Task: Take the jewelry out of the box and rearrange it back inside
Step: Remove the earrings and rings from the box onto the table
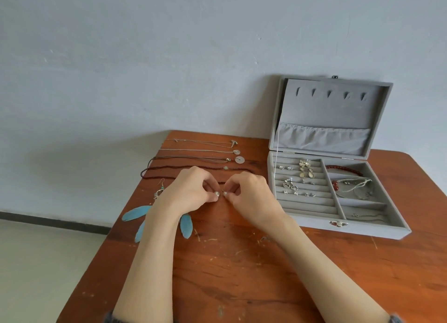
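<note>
A grey velvet jewelry box [338,228] stands open on the right of the wooden table [242,274], lid upright. Its ring rolls hold several small earrings [305,171]; the right compartments hold a red bracelet [343,170] and thin chains. Several necklaces [200,158] lie in rows on the table left of the box. Blue feather earrings [186,224] lie partly under my left forearm. My left hand [193,189] pinches a small pearl earring [217,193]. My right hand [249,192] pinches a second pearl earring [225,193] right beside it, just above the table.
The table's back edge meets a pale wall. Its left edge drops to a light floor with a dark skirting strip [53,222]. Bare scratched wood [229,262] lies in front of my hands and the box.
</note>
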Demonstrator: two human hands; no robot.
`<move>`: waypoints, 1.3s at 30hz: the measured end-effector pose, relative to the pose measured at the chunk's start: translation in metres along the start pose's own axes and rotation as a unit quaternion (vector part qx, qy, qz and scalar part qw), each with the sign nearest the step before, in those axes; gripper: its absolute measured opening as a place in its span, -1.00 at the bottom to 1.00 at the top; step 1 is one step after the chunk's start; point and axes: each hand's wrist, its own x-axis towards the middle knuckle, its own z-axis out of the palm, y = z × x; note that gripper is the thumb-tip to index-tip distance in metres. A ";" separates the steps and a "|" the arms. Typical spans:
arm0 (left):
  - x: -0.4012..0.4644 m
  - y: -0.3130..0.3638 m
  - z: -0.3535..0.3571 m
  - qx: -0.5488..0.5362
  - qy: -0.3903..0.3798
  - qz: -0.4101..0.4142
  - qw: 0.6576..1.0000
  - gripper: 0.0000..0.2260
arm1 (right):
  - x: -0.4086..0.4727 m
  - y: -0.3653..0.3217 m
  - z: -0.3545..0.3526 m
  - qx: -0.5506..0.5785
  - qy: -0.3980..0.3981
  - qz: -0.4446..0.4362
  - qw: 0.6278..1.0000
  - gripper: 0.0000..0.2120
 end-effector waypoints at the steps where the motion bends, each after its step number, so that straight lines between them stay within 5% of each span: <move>1: 0.000 0.000 0.001 -0.002 0.002 0.002 1.000 -0.90 | 0.000 0.000 0.000 0.004 0.000 0.001 1.000 -0.84; 13: 0.001 0.000 -0.001 -0.006 0.069 0.023 0.997 -0.88 | -0.002 0.000 -0.014 0.055 0.039 -0.010 0.998 -0.80; 19: 0.004 0.040 0.016 -0.066 0.142 0.119 0.980 -0.88 | -0.013 0.034 -0.059 0.075 0.106 0.023 0.991 -0.89; 27: 0.048 0.120 0.062 0.049 0.124 0.225 0.965 -0.82 | -0.014 0.111 -0.103 0.057 0.202 0.109 0.972 -0.86; 33: 0.079 0.127 0.093 0.228 0.155 0.182 0.944 -0.70 | 0.007 0.127 -0.091 -0.002 0.145 0.103 0.984 -0.78; 39: 0.083 0.124 0.090 0.212 0.148 0.197 0.946 -0.75 | 0.008 0.127 -0.088 -0.023 0.149 0.087 0.985 -0.76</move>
